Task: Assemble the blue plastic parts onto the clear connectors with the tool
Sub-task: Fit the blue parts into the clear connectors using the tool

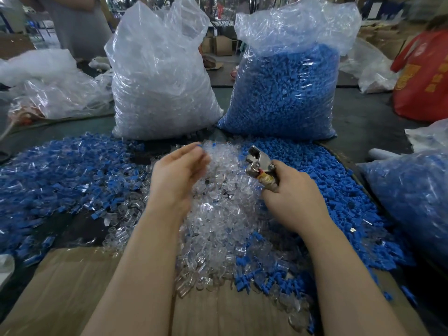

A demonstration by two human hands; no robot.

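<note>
1. Our right hand (288, 190) grips the metal tool (259, 163) above the clear connectors (218, 209).
2. Our left hand (177, 173) hovers loosely curled; whether it holds anything, we cannot tell.
3. Loose blue parts (327, 185) lie just right.

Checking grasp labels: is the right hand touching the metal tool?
Touching. The head view shows the right hand with its fingers curled round the handle of the metal tool, whose head sticks out above the clear connectors.
</note>
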